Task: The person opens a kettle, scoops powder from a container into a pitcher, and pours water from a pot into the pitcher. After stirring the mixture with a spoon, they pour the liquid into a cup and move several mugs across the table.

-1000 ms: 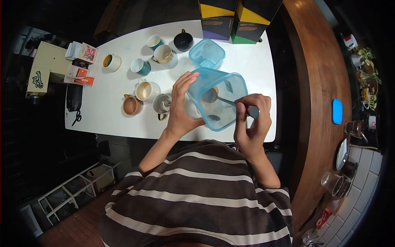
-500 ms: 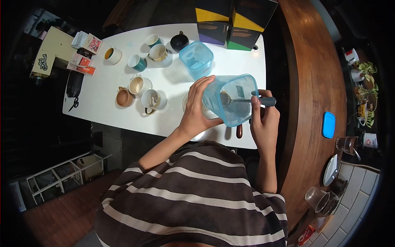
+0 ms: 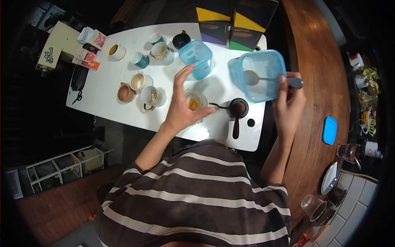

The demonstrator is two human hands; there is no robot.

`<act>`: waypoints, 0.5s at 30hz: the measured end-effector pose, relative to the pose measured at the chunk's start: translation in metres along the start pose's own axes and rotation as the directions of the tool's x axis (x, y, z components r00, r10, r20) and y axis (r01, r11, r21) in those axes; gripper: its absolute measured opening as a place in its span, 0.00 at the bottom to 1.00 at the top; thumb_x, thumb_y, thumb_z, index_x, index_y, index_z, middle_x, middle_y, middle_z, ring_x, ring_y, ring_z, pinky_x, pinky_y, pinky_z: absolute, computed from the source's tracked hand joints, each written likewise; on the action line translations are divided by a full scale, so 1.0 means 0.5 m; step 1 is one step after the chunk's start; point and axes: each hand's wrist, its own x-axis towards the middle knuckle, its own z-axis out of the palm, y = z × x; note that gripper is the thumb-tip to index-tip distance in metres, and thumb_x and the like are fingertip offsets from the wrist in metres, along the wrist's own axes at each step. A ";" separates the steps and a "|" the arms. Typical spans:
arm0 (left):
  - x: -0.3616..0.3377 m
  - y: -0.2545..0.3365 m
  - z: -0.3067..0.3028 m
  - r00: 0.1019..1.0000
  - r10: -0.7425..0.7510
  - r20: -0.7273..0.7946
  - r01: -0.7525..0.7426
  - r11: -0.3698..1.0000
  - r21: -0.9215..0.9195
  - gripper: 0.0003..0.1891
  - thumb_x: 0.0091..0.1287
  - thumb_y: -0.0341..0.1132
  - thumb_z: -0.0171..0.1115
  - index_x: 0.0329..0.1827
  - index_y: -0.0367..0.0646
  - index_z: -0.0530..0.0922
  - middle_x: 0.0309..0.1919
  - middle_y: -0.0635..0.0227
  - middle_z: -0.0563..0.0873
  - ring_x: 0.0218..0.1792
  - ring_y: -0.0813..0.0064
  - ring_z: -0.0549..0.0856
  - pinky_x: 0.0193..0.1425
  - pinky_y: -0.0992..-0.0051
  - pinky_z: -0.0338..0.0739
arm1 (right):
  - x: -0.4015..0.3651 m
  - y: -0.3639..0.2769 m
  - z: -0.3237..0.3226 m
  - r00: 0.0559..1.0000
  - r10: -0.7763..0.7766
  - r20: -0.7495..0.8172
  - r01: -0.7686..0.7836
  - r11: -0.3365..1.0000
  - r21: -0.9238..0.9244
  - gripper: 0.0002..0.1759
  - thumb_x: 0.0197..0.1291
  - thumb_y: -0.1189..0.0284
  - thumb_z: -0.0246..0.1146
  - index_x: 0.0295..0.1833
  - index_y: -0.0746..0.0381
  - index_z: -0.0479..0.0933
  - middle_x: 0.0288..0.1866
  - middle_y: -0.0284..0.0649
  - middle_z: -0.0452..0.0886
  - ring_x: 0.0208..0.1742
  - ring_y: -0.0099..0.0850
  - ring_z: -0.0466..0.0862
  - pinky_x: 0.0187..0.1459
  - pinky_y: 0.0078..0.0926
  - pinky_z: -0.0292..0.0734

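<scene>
My right hand (image 3: 291, 108) grips a translucent blue plastic container (image 3: 245, 92) by its rim, tilted over the table's right side. In the same hand is the dark handle of a spoon (image 3: 268, 79), whose bowl lies inside the container. My left hand (image 3: 180, 108) is empty, thumb and fingers spread apart, next to a glass (image 3: 200, 99) with some amber liquid. A second blue container (image 3: 202, 71) stands just beyond my left fingertips. Between the hands sits a round black piece (image 3: 243, 108) with a brown centre and a dark handle, like a portafilter.
Several cups and mugs (image 3: 151, 96) stand on the white table (image 3: 111, 86). Black boxes (image 3: 214, 31) with coloured corners are at the back. On the wooden counter (image 3: 306, 156) at right lie a blue lid (image 3: 329, 130), a plate (image 3: 330, 179) and clear cups (image 3: 313, 207).
The container and spoon have moved right with my right hand. My left hand has let go of the container and shifted left, uncovering the glass and the black handled piece.
</scene>
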 end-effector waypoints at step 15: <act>-0.225 -0.164 -0.021 0.909 -0.371 0.193 0.371 0.928 0.035 0.52 0.49 0.38 0.85 0.76 0.42 0.62 0.71 0.54 0.70 0.74 0.53 0.70 0.77 0.58 0.67 | 0.093 0.172 0.144 0.982 0.118 0.145 -0.079 0.965 -0.252 0.08 0.71 0.75 0.59 0.41 0.70 0.72 0.25 0.53 0.78 0.26 0.46 0.82 0.31 0.37 0.73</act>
